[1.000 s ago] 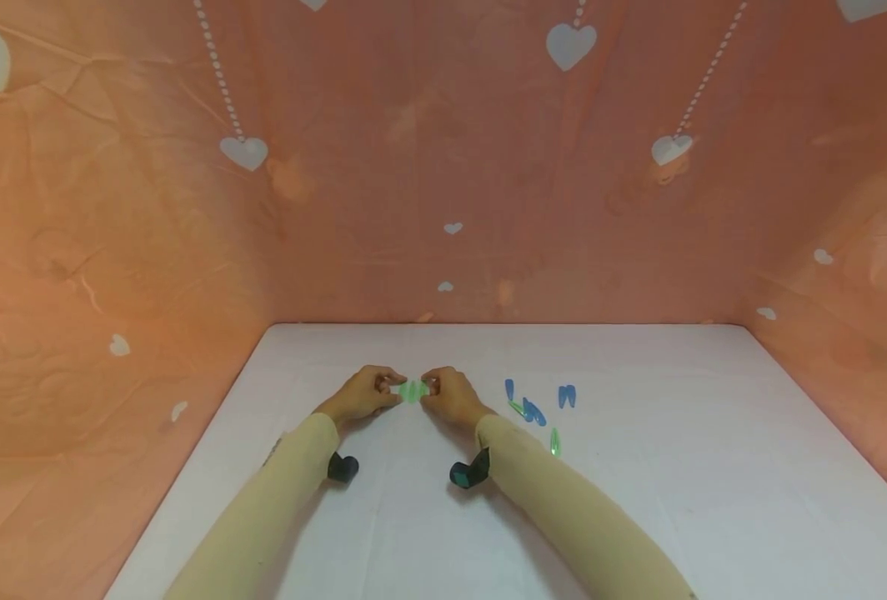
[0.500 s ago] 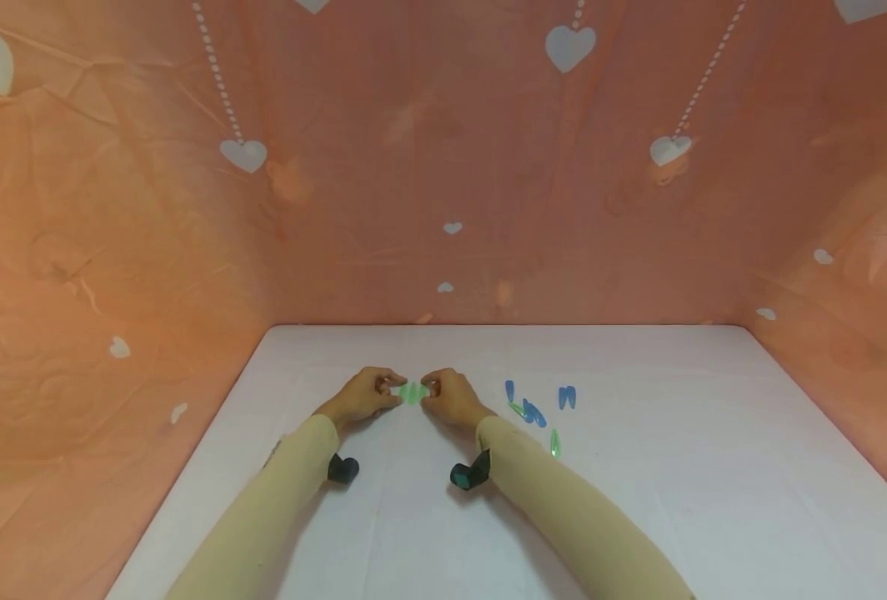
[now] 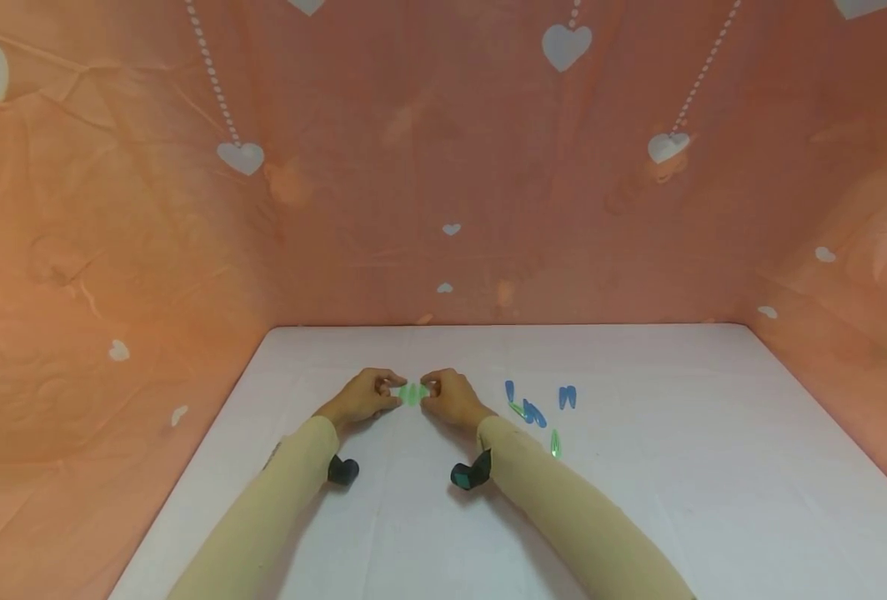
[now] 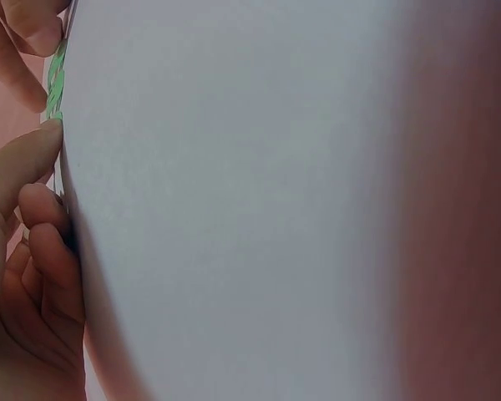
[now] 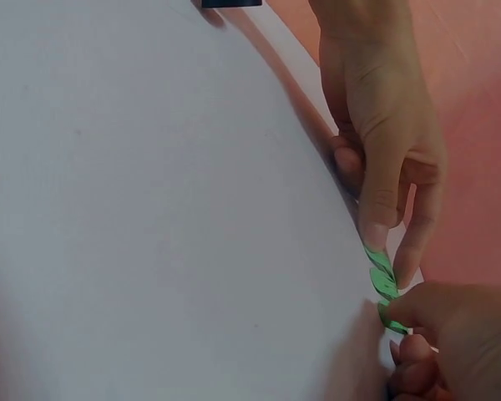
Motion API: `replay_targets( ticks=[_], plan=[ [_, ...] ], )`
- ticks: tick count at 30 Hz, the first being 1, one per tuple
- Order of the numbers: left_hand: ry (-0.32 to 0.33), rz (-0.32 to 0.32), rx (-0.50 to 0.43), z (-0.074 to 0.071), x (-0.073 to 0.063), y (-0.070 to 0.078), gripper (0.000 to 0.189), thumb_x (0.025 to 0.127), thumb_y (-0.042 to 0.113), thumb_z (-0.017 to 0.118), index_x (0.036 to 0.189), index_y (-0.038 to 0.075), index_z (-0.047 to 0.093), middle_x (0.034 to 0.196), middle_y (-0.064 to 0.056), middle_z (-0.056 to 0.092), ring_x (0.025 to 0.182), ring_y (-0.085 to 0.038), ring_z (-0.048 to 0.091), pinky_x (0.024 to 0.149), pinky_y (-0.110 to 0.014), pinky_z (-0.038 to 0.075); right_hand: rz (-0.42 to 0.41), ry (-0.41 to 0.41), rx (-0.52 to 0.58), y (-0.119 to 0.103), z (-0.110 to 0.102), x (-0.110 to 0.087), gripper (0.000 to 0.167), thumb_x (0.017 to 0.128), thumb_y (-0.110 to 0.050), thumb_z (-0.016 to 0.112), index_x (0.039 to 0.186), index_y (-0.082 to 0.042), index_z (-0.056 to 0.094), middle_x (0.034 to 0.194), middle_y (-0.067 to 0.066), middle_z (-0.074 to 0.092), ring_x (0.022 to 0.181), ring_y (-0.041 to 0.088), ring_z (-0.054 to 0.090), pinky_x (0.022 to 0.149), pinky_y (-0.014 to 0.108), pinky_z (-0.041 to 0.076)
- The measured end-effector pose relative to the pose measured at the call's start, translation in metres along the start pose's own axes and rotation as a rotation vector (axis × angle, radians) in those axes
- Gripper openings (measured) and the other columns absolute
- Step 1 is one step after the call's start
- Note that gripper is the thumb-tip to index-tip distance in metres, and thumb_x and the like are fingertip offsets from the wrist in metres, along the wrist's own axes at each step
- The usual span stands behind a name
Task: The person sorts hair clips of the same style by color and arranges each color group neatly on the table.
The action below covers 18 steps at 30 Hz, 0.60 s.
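Note:
Three green snap hair clips (image 3: 413, 394) lie side by side on the white table, between both hands. My left hand (image 3: 364, 395) pinches the leftmost clip by its two ends, thumb at the near tip and index finger at the far one. On the other side my right hand (image 3: 453, 397) holds the rightmost clip the same way. The right wrist view shows the green clips (image 5: 382, 284) lined up close together between the fingertips. In the left wrist view the clips (image 4: 56, 83) appear small at the left edge, partly hidden by fingers.
To the right lie several blue hair clips (image 3: 535, 414), one green clip (image 3: 517, 408) touching them. A blue pair (image 3: 567, 397) sits farther right, and a single green clip (image 3: 555, 443) nearer the right sleeve. Orange cloth walls (image 3: 451, 183) enclose the table (image 3: 676, 467).

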<state>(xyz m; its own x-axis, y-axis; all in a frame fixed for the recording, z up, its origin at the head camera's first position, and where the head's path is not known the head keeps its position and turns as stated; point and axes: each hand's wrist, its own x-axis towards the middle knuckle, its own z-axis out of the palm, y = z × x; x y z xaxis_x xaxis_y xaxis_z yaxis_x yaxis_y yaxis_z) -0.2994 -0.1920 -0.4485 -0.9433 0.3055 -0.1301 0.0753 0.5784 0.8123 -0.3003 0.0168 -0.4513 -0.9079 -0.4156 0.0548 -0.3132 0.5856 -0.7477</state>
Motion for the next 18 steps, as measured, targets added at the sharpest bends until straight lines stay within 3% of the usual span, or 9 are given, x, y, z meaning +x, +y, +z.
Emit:
replay_targets(
  ticks=[11, 18],
  plan=[
    [0.008, 0.005, 0.007, 0.0026, 0.0015, 0.0001, 0.038, 0.093, 0.004, 0.069, 0.130, -0.004, 0.063, 0.064, 0.004, 0.047, 0.053, -0.008, 0.044, 0.054, -0.021, 0.039, 0.007, 0.014, 0.054, 0.0055, -0.0004, -0.0030, 0.041, 0.090, -0.007, 0.065, 0.130, 0.002, 0.064, 0.077, 0.001, 0.057, 0.070, 0.011, 0.050, 0.065, 0.021, 0.041],
    [0.003, 0.002, 0.016, 0.0012, 0.0030, -0.0008, 0.038, 0.094, 0.005, 0.069, 0.130, -0.003, 0.062, 0.064, 0.004, 0.047, 0.053, -0.009, 0.044, 0.056, -0.022, 0.040, -0.023, 0.004, 0.094, 0.0093, -0.0067, -0.0065, 0.038, 0.095, -0.011, 0.065, 0.130, 0.001, 0.063, 0.095, 0.013, 0.068, 0.073, 0.011, 0.057, 0.067, 0.023, 0.049]
  ],
)
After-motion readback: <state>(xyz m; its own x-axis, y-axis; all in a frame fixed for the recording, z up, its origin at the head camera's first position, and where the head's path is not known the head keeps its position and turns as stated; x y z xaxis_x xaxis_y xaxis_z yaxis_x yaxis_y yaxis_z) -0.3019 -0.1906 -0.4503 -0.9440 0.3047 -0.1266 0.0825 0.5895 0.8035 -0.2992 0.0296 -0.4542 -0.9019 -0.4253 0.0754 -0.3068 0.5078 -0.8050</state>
